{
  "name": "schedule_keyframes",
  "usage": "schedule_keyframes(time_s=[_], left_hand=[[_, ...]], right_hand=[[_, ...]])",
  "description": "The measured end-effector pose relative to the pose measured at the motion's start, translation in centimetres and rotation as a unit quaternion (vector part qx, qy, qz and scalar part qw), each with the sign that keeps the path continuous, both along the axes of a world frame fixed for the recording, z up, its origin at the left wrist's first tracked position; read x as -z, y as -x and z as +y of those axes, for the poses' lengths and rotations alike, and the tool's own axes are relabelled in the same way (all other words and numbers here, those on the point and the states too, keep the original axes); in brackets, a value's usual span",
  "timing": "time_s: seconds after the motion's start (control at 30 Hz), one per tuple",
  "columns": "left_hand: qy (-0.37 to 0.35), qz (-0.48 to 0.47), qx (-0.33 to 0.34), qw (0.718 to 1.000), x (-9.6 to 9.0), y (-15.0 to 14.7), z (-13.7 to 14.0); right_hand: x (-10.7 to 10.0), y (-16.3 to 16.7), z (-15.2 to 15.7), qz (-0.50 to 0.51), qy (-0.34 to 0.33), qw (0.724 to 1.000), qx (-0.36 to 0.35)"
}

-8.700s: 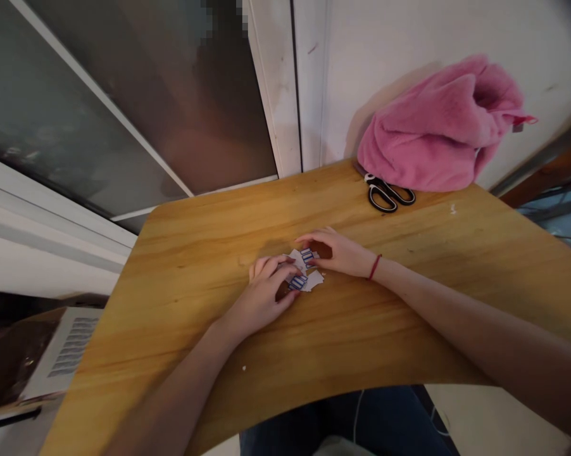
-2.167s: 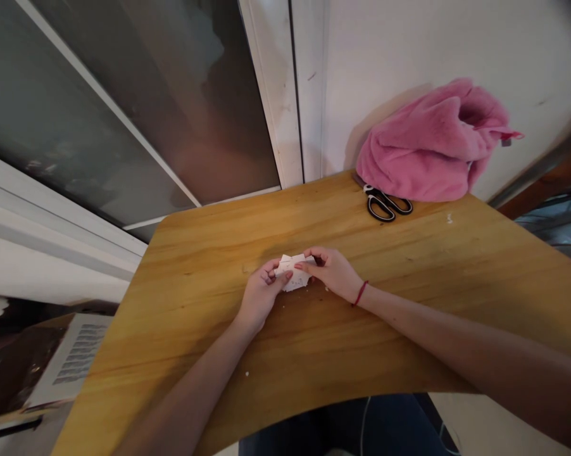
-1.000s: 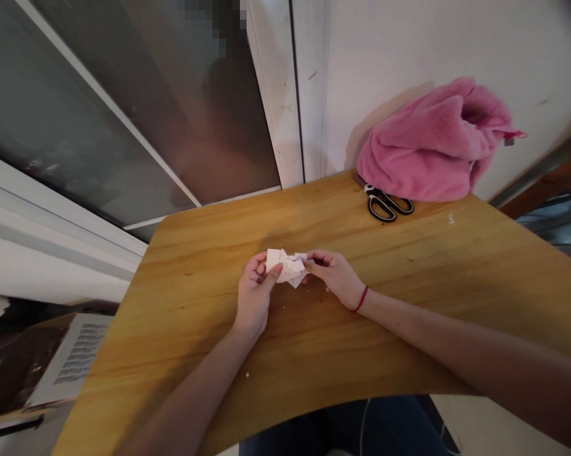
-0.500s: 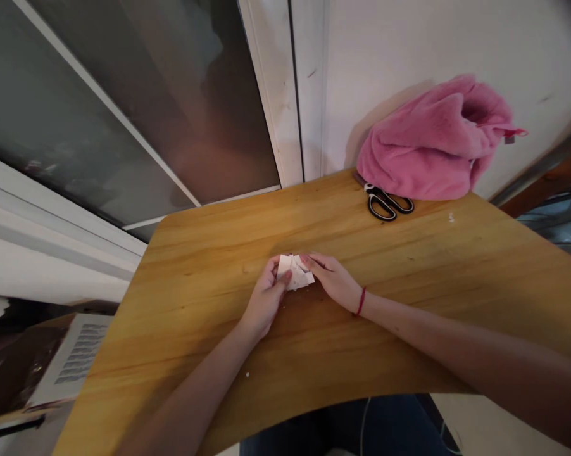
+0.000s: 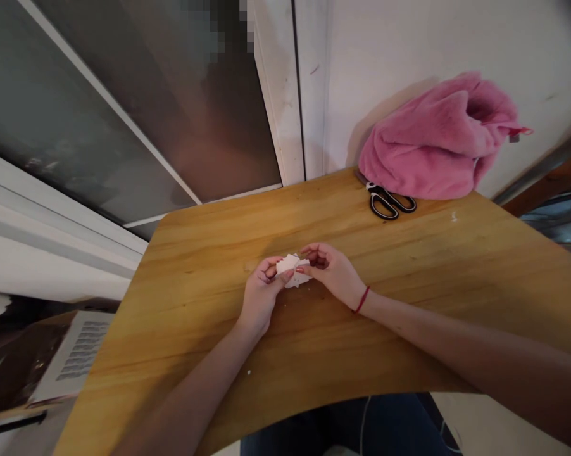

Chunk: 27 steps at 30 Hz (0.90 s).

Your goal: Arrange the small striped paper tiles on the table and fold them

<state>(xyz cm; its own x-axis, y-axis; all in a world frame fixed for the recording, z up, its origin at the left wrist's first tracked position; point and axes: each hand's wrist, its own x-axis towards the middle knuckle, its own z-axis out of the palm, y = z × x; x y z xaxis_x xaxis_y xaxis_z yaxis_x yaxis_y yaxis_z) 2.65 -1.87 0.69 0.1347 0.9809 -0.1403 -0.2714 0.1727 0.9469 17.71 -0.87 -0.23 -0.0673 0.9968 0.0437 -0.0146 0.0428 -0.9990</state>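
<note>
A small loose stack of white paper pieces (image 5: 288, 261) is held low over the wooden table, its pieces fanned unevenly with jagged corners. My left hand (image 5: 261, 292) is closed on the stack's left side, thumb on top and fingers behind. On the right, my right hand (image 5: 335, 273) lays its thumb tip on the paper near the middle. Its other fingers are bent above the right edge, apart from the thumb, and do not wrap the stack. A red cord circles the right wrist. Whatever is marked on the pieces is too small to read.
The wooden table (image 5: 209, 253) stands against a white wall and a framed glass panel (image 5: 138, 82). A pink plush bag (image 5: 432, 139) sits at the back right, with black-handled scissors (image 5: 390, 201) partly under it. White scraps dot the tabletop. A cardboard box (image 5: 76, 354) stands at left.
My right thumb has moved left and down onto the paper, while its fingers have lifted away from the stack's edge. The pieces now fan differently. My left hand keeps its hold.
</note>
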Motion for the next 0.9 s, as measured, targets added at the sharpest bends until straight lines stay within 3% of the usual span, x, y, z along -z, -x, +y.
schedule_keyframes(time_s=[0.37,0.7,0.9], left_hand=[[0.014,-0.001,-0.064,0.998,-0.3,0.0,-0.1],[0.015,-0.022,0.028,0.999,-0.5,0.1,-0.2],[0.041,0.008,0.015,0.999,-0.6,0.3,0.0]], right_hand=[[-0.1,-0.4,0.1,-0.033,-0.009,0.995,-0.09],[-0.8,-0.6,0.4,-0.052,0.008,0.998,-0.041],[-0.8,-0.7,0.2,-0.073,-0.008,0.997,-0.03]])
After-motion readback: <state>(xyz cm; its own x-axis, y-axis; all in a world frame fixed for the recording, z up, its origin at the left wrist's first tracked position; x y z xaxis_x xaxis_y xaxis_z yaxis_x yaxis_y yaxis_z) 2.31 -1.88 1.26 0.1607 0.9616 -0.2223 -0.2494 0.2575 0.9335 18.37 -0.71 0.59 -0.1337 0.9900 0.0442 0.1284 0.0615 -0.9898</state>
